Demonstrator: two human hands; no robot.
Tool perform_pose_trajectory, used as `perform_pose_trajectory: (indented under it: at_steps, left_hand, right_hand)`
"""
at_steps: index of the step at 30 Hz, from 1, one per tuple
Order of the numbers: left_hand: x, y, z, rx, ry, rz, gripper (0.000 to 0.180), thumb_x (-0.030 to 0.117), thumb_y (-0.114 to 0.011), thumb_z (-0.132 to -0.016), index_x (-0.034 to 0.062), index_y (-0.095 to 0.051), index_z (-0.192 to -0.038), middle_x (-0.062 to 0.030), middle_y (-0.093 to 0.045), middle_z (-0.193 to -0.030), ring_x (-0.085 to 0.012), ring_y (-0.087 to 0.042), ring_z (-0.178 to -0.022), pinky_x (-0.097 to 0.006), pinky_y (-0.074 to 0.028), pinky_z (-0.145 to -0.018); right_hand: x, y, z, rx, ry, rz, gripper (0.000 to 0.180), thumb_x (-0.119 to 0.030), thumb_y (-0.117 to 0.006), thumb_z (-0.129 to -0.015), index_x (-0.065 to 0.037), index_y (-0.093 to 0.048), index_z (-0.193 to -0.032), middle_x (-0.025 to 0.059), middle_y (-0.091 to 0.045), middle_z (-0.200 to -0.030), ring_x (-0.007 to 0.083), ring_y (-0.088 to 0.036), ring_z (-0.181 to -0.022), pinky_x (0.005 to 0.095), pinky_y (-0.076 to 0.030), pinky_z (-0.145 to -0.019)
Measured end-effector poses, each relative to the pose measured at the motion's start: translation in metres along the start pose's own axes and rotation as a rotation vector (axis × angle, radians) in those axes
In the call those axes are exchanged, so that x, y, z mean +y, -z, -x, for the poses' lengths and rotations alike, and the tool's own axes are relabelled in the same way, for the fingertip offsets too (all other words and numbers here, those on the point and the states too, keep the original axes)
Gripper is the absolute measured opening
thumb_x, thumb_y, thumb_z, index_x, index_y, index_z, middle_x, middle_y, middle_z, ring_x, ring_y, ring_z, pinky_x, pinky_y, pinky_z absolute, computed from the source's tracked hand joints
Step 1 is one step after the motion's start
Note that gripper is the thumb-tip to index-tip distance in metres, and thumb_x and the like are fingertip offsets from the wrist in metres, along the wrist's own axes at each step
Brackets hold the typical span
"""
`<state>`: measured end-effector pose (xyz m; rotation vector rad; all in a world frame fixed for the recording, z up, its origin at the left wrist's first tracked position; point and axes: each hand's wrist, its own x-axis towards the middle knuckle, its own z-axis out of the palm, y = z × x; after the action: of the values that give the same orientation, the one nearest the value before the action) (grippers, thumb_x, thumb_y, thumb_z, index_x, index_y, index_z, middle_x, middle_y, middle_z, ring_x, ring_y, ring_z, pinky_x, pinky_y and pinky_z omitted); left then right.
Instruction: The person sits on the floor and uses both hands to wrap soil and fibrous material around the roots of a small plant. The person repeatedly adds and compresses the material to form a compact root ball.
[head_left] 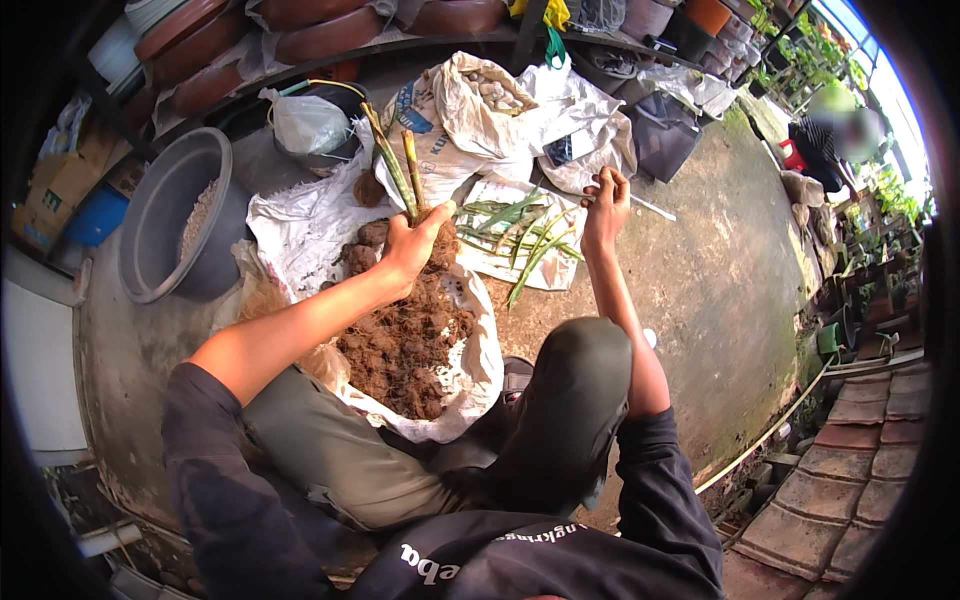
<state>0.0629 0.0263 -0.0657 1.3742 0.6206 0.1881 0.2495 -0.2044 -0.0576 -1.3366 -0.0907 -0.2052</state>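
Stems (412, 168), two, green to yellow-brown with cut tops, stand nearly upright in the left hand (408, 250), in front of the seated person. Left hand closes around their base; a brown root ball (443, 248) shows just beside the fingers. Right hand (606, 210) is raised well apart from the stems, fingers curled. A thin white strip (655, 208) lies in view just beside it; cannot tell whether the fingers pinch it.

Below the left hand: brown clods (400, 345) with fibrous roots, heaped on a white sack (478, 385) between the legs. Between the two hands: long green leaves (520, 235), loosely piled on a pale sheet (550, 275). Beyond: a larger sack (430, 120), with pale lumps (490, 92) at its mouth.

Far left: grey tub (135, 270), tilted toward the camera, granules (197, 220) inside. Near it, a clear bag (308, 125) sits on a dark bucket. All rests on the concrete floor (700, 310). Upper right, well apart: another person (815, 150), blurred.
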Motion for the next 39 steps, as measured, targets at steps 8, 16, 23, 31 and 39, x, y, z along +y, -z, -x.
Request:
perform_pose_trajectory:
  at_steps: [8,16,23,31,39]
  left_hand:
    - [-0.027,-0.002,-0.022,0.052,-0.067,-0.019,0.035,0.034,-0.067,-0.09,-0.0013,-0.068,-0.092,-0.0092,-0.069,-0.08,-0.0136,-0.065,-0.066,-0.029,-0.054,-0.063]
    - [0.006,-0.048,0.011,-0.056,-0.069,-0.017,0.03,0.034,-0.068,-0.09,0.0041,-0.067,-0.089,-0.0059,-0.068,-0.077,-0.0123,-0.063,-0.062,-0.027,-0.051,-0.062]
    - [0.043,-0.081,0.045,-0.257,-0.011,0.107,0.033,0.038,-0.067,-0.09,0.0052,-0.065,-0.088,-0.0058,-0.067,-0.078,-0.0131,-0.064,-0.068,-0.029,-0.053,-0.064]
    - [0.061,-0.068,0.052,-0.227,0.189,0.263,0.049,0.057,-0.055,-0.09,0.0107,-0.062,-0.104,-0.0055,-0.066,-0.093,-0.0167,-0.066,-0.084,-0.037,-0.056,-0.073]
    - [0.031,-0.051,0.041,-0.203,0.437,0.256,0.05,0.058,-0.051,-0.089,0.0125,-0.062,-0.107,-0.0061,-0.064,-0.1,-0.0206,-0.065,-0.093,-0.037,-0.053,-0.081]
  right_hand:
    - [-0.046,0.041,0.007,0.088,-0.371,-0.346,0.032,-0.031,-0.062,-0.094,-0.013,-0.056,-0.119,0.0007,-0.059,-0.101,0.0147,-0.055,-0.081,0.0281,-0.046,-0.068]
    - [-0.061,0.089,0.025,0.262,-0.382,-0.477,0.032,-0.036,-0.058,-0.093,-0.012,-0.052,-0.114,0.0024,-0.052,-0.102,0.0161,-0.05,-0.087,0.0295,-0.042,-0.074]
    - [-0.098,0.042,0.089,0.379,-0.148,-0.433,0.024,-0.032,-0.053,-0.097,-0.009,-0.054,-0.105,0.0023,-0.056,-0.086,0.0119,-0.051,-0.075,0.0285,-0.043,-0.068]
    - [-0.067,-0.069,0.146,-0.269,0.288,0.083,0.019,-0.017,-0.054,-0.096,0.0,-0.058,-0.104,0.0094,-0.059,-0.097,0.0189,-0.056,-0.094,0.0317,-0.045,-0.087]
    - [-0.032,-0.075,0.185,-0.134,0.321,0.189,0.018,-0.012,-0.052,-0.095,0.003,-0.06,-0.1,0.0143,-0.055,-0.09,0.0249,-0.054,-0.082,0.0351,-0.044,-0.073]
